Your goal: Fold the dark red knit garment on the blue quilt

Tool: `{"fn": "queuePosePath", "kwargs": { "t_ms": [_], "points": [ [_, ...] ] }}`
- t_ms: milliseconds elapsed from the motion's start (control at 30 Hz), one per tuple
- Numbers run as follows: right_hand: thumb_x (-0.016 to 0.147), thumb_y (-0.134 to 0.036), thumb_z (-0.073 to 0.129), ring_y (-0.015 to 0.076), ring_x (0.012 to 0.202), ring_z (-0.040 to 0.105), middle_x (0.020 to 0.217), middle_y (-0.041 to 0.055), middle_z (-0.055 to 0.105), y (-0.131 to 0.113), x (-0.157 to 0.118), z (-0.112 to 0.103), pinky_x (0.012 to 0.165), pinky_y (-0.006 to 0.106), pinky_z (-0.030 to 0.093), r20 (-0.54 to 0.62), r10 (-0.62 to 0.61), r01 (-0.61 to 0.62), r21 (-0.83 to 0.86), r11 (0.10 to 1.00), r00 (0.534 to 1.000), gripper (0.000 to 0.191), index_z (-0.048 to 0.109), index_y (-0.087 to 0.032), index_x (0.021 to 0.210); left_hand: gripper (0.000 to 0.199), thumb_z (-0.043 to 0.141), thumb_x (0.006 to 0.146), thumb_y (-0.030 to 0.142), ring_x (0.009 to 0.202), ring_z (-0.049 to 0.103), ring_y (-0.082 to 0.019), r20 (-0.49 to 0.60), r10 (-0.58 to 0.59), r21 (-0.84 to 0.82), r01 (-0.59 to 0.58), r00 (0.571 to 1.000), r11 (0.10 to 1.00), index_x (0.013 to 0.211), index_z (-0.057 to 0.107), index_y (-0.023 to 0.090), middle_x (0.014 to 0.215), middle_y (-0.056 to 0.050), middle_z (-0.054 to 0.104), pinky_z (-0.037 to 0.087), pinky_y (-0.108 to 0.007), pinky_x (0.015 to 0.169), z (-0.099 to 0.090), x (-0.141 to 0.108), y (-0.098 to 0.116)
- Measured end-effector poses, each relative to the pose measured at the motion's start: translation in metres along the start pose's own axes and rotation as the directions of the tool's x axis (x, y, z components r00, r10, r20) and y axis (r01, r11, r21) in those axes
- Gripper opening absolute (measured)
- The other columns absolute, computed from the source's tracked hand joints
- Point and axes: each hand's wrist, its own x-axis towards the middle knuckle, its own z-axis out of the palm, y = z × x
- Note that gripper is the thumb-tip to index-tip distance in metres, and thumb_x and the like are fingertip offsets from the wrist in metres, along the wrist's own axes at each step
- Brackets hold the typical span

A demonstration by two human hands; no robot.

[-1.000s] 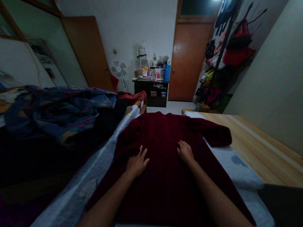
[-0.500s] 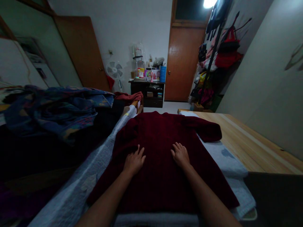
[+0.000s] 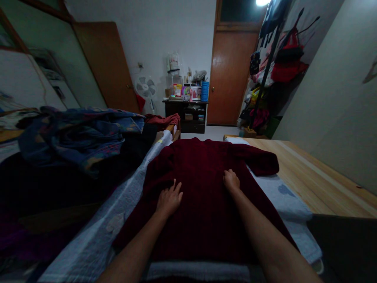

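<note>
A dark red garment [image 3: 203, 220] lies spread out in front of me, its right sleeve reaching out sideways over a pale blue-white cloth [image 3: 290, 196]. On its left half rests my left hand [image 3: 169, 199], palm down with the fingers apart. My right hand [image 3: 231, 181] touches the right half, its fingers curled in against the fabric; whether they pinch any of it is hidden.
Blue patterned clothing [image 3: 79, 137] is heaped on dark fabric at the left. A wooden board [image 3: 321, 177] extends along the right. Farther back are a black cabinet [image 3: 193, 126], a white fan [image 3: 145, 87] and hanging bags [image 3: 287, 70].
My right hand has moved slightly forward and to the right over the garment, and its spread fingers have curled in. My left hand stays nearly in place. The view has shifted slightly.
</note>
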Motion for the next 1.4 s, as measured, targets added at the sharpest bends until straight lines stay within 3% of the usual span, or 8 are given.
{"fn": "queuePosePath", "kwargs": {
  "t_ms": [200, 567, 700, 867, 1067, 1300, 1400],
  "points": [
    [0.093, -0.025, 0.036, 0.0200, 0.086, 0.062, 0.108, 0.0102, 0.061, 0.000, 0.015, 0.006, 0.069, 0.031, 0.041, 0.021, 0.058, -0.059, 0.033, 0.998, 0.998, 0.034, 0.069, -0.022, 0.099, 0.052, 0.034, 0.094, 0.039, 0.111, 0.058, -0.031, 0.006, -0.031, -0.012, 0.032, 0.999, 0.999, 0.144, 0.038, 0.025, 0.154, -0.009, 0.030, 0.041, -0.046, 0.095, -0.001, -0.001, 0.002],
    [0.091, -0.023, 0.037, 0.0234, 0.093, 0.060, 0.108, 0.0168, 0.060, 0.002, 0.021, 0.013, 0.074, 0.031, 0.041, 0.000, 0.201, -0.196, 0.214, 0.957, 0.980, 0.031, 0.063, -0.014, 0.106, 0.052, 0.036, 0.094, 0.039, 0.109, 0.059, -0.031, -0.015, -0.027, -0.011, 0.027, 1.000, 1.000, 0.144, 0.038, 0.024, 0.154, -0.009, 0.030, 0.041, -0.044, 0.094, 0.004, -0.002, 0.000],
    [0.090, -0.023, 0.035, 0.0196, 0.089, 0.059, 0.098, 0.0123, 0.063, 0.008, 0.005, 0.009, 0.076, 0.028, 0.041, 0.027, 0.119, -0.121, 0.356, 0.927, 0.993, 0.027, 0.061, -0.015, 0.093, 0.051, 0.035, 0.095, 0.039, 0.107, 0.060, -0.031, -0.027, -0.016, -0.009, 0.015, 1.000, 1.000, 0.143, 0.040, 0.023, 0.153, -0.010, 0.032, 0.042, -0.044, 0.092, 0.004, -0.003, 0.000],
    [0.086, -0.030, 0.037, 0.0158, 0.077, 0.055, 0.079, 0.0023, 0.060, 0.019, -0.037, 0.006, 0.068, 0.024, 0.041, 0.069, -0.037, -0.007, 0.546, 0.838, 0.997, 0.021, 0.052, -0.021, 0.073, 0.049, 0.036, 0.094, 0.037, 0.108, 0.059, -0.030, -0.037, -0.015, -0.011, 0.015, 0.999, 1.000, 0.140, 0.043, 0.022, 0.151, -0.010, 0.036, 0.042, -0.043, 0.092, 0.003, -0.003, 0.001],
    [0.083, -0.045, 0.036, 0.0140, 0.065, 0.050, 0.069, -0.0014, 0.054, 0.027, -0.074, -0.002, 0.061, 0.025, 0.042, 0.071, -0.116, 0.031, 0.711, 0.703, 0.991, 0.028, 0.045, -0.022, 0.070, 0.048, 0.039, 0.093, 0.036, 0.111, 0.057, -0.029, -0.040, -0.006, -0.023, 0.005, 0.999, 1.000, 0.139, 0.045, 0.021, 0.150, -0.011, 0.038, 0.041, -0.042, 0.095, 0.004, -0.005, 0.001],
    [0.082, -0.054, 0.043, 0.0126, 0.052, 0.050, 0.058, -0.0032, 0.053, 0.034, -0.100, -0.016, 0.049, 0.023, 0.038, 0.185, -0.082, -0.120, 0.860, 0.496, 0.979, 0.035, 0.045, -0.022, 0.067, 0.046, 0.043, 0.092, 0.036, 0.120, 0.051, -0.031, -0.027, -0.054, -0.108, 0.051, 0.998, 0.993, 0.136, 0.048, 0.022, 0.147, -0.011, 0.042, 0.037, -0.045, 0.100, 0.000, -0.009, 0.008],
    [0.081, -0.048, 0.046, 0.0139, 0.050, 0.053, 0.056, -0.0042, 0.052, 0.040, -0.101, -0.020, 0.048, 0.024, 0.039, 0.133, 0.027, -0.128, 0.845, 0.519, 0.991, 0.027, 0.048, -0.022, 0.075, 0.047, 0.042, 0.093, 0.040, 0.130, 0.042, -0.032, -0.006, -0.040, -0.204, 0.038, 0.999, 0.978, 0.135, 0.049, 0.020, 0.148, -0.011, 0.041, 0.034, -0.047, 0.105, -0.008, -0.013, 0.031]
  ]
}}
